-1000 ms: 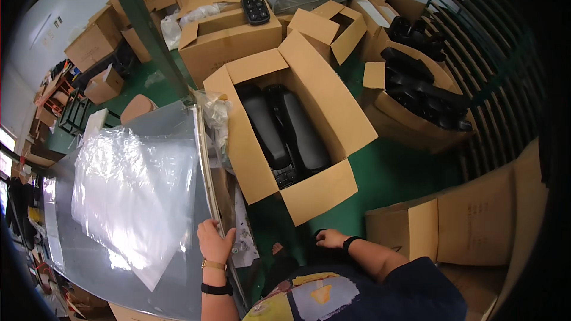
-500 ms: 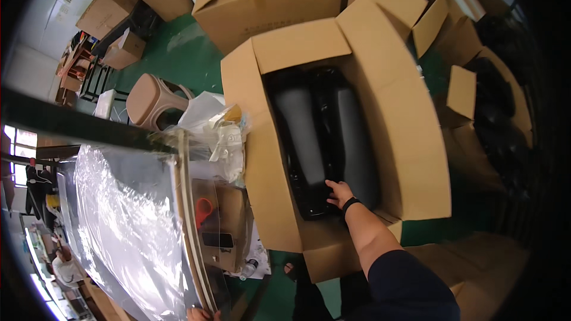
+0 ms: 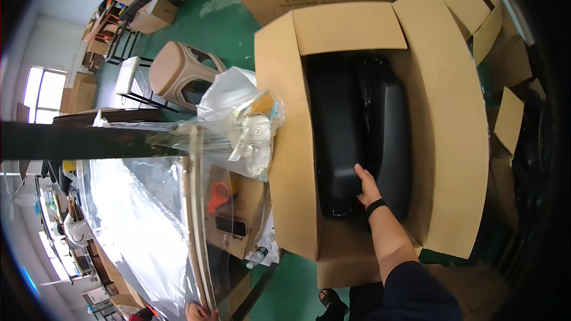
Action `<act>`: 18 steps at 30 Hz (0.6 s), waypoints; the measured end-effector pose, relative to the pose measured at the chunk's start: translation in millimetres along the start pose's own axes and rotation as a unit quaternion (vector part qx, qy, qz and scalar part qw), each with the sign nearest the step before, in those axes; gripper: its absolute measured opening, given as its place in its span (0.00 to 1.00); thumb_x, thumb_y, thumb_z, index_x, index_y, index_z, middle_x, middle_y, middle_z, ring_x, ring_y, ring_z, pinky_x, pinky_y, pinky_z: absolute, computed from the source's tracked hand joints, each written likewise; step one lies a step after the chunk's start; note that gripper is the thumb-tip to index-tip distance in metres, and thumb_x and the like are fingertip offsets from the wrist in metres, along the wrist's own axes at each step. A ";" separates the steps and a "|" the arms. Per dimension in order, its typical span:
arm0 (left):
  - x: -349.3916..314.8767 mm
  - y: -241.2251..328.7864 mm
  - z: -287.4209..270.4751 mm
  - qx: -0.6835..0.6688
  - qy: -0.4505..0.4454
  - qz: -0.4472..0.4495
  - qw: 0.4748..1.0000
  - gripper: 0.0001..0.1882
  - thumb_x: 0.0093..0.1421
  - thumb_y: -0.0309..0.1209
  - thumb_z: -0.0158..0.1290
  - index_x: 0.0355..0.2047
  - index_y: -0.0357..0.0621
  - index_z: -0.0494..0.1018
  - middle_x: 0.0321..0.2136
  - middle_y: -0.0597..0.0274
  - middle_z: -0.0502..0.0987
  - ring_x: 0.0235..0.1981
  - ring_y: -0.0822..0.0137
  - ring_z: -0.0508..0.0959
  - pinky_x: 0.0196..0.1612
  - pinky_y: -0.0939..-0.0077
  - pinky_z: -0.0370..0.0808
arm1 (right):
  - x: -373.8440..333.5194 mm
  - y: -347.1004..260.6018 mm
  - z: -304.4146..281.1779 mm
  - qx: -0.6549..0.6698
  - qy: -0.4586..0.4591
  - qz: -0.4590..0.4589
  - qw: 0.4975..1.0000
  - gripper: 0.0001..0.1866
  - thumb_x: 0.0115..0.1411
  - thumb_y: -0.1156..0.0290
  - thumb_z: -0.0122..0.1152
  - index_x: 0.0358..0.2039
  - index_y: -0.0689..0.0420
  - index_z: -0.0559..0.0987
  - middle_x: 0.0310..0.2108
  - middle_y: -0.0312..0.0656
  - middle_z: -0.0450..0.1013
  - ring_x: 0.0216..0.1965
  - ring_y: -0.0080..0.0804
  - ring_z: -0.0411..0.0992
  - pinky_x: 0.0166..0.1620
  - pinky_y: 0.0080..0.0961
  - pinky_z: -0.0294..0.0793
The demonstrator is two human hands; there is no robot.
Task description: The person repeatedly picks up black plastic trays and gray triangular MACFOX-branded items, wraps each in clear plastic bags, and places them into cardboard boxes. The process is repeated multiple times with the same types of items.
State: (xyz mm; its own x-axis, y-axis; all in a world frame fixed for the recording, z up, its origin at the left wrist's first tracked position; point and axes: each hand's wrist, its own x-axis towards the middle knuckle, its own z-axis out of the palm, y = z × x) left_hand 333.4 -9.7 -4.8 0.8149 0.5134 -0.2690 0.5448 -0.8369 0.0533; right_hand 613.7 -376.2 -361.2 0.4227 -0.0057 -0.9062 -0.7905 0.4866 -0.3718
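Open carton (image 3: 291,160): two black parts (image 3: 338,119), right hand (image 3: 369,188) at them.

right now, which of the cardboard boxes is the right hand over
The centre one, the open cardboard box holding two long black parts; only this box has the right hand over its opening.

parts (image 3: 336,125) in box (image 3: 455,142), stool (image 3: 168,68) left
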 end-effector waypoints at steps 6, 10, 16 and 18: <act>-4.2 -41.4 26.6 -0.033 0.031 -0.014 0.999 0.20 0.43 0.33 0.65 0.21 0.40 0.61 0.20 0.51 0.66 0.25 0.48 0.66 0.30 0.58 0.65 | -57.5 -72.7 27.3 0.024 -0.083 -0.152 0.985 0.23 0.52 0.63 0.67 0.43 0.65 0.75 0.38 0.47 0.75 0.39 0.36 0.74 0.45 0.32 0.72; -3.0 -28.8 15.6 0.005 0.026 0.022 0.999 0.22 0.36 0.29 0.67 0.25 0.45 0.63 0.29 0.52 0.66 0.34 0.49 0.67 0.36 0.59 0.65 | -152.5 -51.7 5.5 -0.074 -0.090 -0.253 0.960 0.22 0.50 0.73 0.67 0.46 0.65 0.74 0.39 0.44 0.75 0.39 0.33 0.74 0.44 0.29 0.73; -33.6 -1.9 9.6 -0.008 0.153 0.016 0.988 0.20 0.37 0.37 0.67 0.24 0.46 0.67 0.28 0.57 0.67 0.36 0.51 0.69 0.38 0.58 0.66 | -352.7 7.9 -94.6 -0.131 -0.107 -0.303 0.938 0.26 0.46 0.74 0.68 0.47 0.66 0.72 0.40 0.41 0.74 0.40 0.30 0.73 0.48 0.28 0.71; -53.0 8.1 15.2 -0.073 0.156 0.112 0.979 0.21 0.40 0.40 0.66 0.32 0.47 0.72 0.33 0.57 0.71 0.39 0.53 0.70 0.41 0.58 0.67 | -426.2 23.4 -127.0 -0.157 -0.100 -0.314 0.931 0.28 0.43 0.72 0.70 0.46 0.66 0.72 0.40 0.40 0.74 0.40 0.29 0.72 0.48 0.26 0.71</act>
State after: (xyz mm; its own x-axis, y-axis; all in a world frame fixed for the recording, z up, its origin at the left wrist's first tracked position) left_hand 291.7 -46.6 -4.7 0.9257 0.3715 0.0714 0.3486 -0.9109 0.2209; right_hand 358.8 -473.3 -9.2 0.8948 -0.0259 -0.4458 -0.4362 0.1629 -0.8850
